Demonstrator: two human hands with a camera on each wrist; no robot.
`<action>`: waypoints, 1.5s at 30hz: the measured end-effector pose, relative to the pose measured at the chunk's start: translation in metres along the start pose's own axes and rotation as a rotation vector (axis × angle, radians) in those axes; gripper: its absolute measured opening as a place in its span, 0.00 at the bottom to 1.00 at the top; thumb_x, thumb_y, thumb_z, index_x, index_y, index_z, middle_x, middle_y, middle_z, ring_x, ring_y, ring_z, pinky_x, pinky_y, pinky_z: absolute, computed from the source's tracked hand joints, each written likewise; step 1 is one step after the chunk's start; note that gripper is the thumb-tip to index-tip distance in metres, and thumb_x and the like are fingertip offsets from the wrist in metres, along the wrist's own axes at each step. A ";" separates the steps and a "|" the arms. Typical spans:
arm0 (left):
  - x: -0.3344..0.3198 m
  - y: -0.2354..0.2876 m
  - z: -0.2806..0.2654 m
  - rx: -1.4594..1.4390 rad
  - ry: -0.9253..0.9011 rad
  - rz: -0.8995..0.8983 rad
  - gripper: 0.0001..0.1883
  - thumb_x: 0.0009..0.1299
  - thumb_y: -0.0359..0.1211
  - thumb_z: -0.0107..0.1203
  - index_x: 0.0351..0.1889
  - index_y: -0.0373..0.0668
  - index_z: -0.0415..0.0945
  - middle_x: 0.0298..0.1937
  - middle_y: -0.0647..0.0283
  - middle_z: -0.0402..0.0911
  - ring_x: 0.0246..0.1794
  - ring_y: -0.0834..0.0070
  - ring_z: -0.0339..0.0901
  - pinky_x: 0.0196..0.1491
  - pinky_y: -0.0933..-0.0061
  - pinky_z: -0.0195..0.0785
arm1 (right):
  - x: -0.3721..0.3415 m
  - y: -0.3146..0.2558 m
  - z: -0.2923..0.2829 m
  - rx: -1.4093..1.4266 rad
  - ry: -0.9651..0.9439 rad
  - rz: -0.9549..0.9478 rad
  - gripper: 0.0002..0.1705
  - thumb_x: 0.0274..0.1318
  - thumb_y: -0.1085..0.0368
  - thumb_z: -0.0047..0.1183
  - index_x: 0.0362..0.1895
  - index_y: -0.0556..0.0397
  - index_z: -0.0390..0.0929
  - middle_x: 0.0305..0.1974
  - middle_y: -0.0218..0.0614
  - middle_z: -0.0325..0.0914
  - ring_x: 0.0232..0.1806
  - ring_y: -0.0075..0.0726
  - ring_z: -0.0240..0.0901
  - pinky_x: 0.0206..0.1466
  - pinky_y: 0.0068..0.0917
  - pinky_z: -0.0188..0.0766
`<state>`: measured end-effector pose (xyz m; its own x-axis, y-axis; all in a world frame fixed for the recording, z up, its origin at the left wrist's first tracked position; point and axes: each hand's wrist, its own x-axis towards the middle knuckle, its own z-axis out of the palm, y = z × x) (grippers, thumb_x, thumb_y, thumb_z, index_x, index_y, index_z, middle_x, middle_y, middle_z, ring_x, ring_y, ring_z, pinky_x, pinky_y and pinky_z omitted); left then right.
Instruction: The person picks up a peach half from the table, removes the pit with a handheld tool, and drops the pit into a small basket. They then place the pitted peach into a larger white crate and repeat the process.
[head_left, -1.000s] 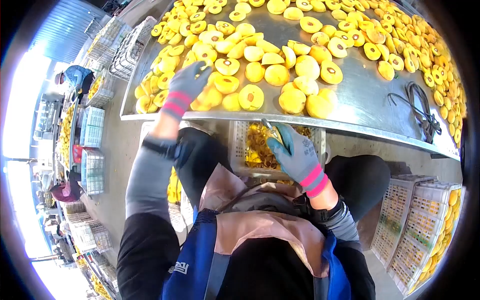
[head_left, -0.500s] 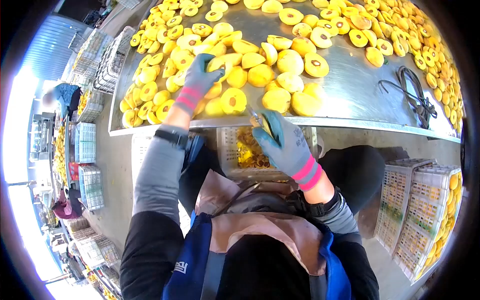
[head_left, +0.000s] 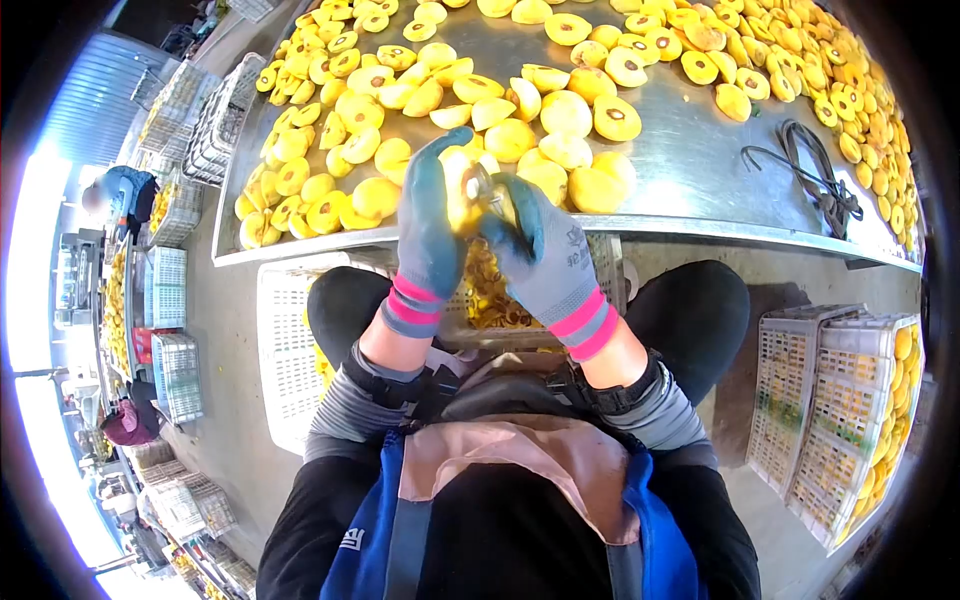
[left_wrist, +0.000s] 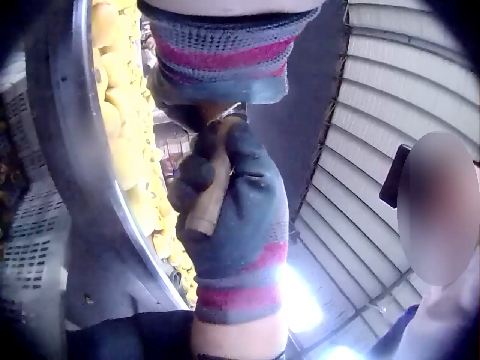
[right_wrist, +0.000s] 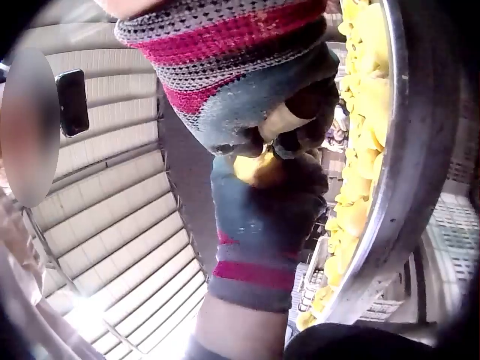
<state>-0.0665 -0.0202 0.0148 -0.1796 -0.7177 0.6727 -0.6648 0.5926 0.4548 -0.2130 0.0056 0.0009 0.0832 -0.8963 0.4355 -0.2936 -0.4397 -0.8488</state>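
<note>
In front of the table edge, my gloved left hand (head_left: 428, 225) holds a yellow peach half (right_wrist: 255, 171), its brown centre facing my right hand. The gloved right hand (head_left: 548, 238) grips a tool with a wooden handle (left_wrist: 214, 187), fingers wrapped round it. The tool's metal tip (head_left: 484, 190) is right at the middle of the peach half; fingers partly hide it. Many more peach halves (head_left: 375, 198) lie cut side up or down on the metal table (head_left: 690, 170) just beyond both hands.
Beneath the hands, between the knees, stands a crate (head_left: 460, 335) containing brown pits and yellow scraps. A white crate (head_left: 290, 350) is at the left knee. Stacked crates (head_left: 850, 410) of fruit stand at right. A dark cord (head_left: 805, 180) lies coiled on the table.
My left hand has taken a peach half from the table and come back right to meet the other hand. The right hand has brought the tool's tip up to the fruit.
</note>
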 end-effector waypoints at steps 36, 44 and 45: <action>-0.027 0.009 0.014 -0.529 0.171 -0.327 0.16 0.73 0.30 0.50 0.55 0.32 0.75 0.53 0.58 0.80 0.50 0.75 0.75 0.55 0.74 0.68 | -0.013 0.001 -0.021 0.538 -0.385 0.438 0.15 0.61 0.60 0.54 0.45 0.59 0.74 0.35 0.55 0.78 0.38 0.64 0.75 0.41 0.48 0.71; -0.028 0.012 0.005 -0.423 -0.030 -0.491 0.14 0.70 0.29 0.55 0.51 0.35 0.78 0.48 0.57 0.81 0.46 0.76 0.75 0.49 0.75 0.69 | -0.028 0.002 -0.015 -0.170 -0.236 0.147 0.14 0.63 0.57 0.50 0.42 0.56 0.71 0.35 0.55 0.79 0.41 0.64 0.75 0.40 0.53 0.70; -0.023 0.021 0.002 -0.375 -0.033 -0.515 0.14 0.69 0.29 0.55 0.51 0.35 0.78 0.47 0.58 0.81 0.44 0.76 0.76 0.48 0.75 0.70 | -0.028 0.004 -0.014 -0.119 -0.240 0.135 0.15 0.63 0.56 0.50 0.43 0.56 0.72 0.34 0.55 0.79 0.39 0.63 0.76 0.40 0.53 0.71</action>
<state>-0.0775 0.0082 0.0080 0.0694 -0.9520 0.2981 -0.3736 0.2523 0.8926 -0.2299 0.0301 -0.0108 0.2544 -0.9404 0.2256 -0.4261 -0.3184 -0.8468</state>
